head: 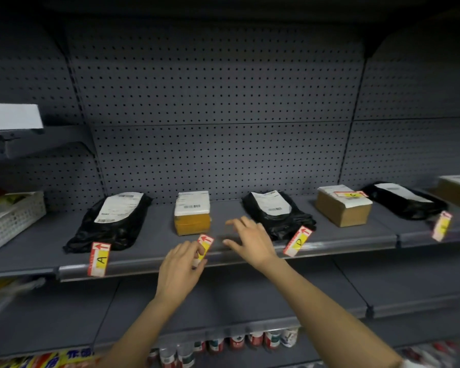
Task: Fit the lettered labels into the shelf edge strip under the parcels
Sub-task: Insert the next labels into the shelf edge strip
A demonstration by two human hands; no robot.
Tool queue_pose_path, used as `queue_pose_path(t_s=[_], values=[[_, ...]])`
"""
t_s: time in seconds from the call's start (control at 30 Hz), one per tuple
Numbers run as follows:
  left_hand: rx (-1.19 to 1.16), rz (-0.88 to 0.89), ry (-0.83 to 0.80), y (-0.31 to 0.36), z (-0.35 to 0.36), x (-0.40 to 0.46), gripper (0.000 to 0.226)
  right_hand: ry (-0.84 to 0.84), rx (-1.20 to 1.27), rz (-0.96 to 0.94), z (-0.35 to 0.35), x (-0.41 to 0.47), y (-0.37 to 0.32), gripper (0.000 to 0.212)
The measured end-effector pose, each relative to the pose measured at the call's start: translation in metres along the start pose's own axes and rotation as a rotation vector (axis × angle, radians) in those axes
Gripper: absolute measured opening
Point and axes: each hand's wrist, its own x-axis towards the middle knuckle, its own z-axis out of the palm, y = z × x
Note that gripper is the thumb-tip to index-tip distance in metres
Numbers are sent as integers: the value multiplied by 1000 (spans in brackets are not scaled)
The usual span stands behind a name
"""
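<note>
Grey perforated back panel [218, 102] standing behind the shelving. White lattice basket [14, 216] sitting at far left. White board [11, 116] lying on a bracket, upper left. Cans [250, 339] and yellow packets [51, 359] showing on the lowest shelf.

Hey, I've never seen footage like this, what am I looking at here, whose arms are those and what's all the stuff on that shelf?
There is no machine here. The single picture comes from a camera worn on a person's head, looking forward and down, so the two bare arms are the wearer's own.

They face a grey shop shelf holding parcels: black bags and cardboard boxes with shipping slips. Along its front runs a clear edge strip.

Red, white and yellow lettered labels stick up from the strip: one marked A, another further right.

The left hand pinches a third label at the strip. The right hand is open just above the strip, holding nothing.
</note>
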Motion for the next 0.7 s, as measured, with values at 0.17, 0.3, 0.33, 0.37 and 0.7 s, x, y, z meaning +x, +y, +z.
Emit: queue_pose_path(t_s=[0.17,0.3,0.33,0.37,0.7], values=[[-67,46,-3,75,37,23,23,72,-42,19,-38,-26,73,38],[-104,59,-17,124,68,35,21,119,-76,30,-65,-51,119,33],[-110,70,-24,134,75,40,20,124,-88,35,-72,-58,131,32],[-116,83,-28,145,81,46,20,126,-98,47,-79,-64,143,32],[-189,224,-39,232,129,143,18,181,-229,297,-148,-75,255,29]])
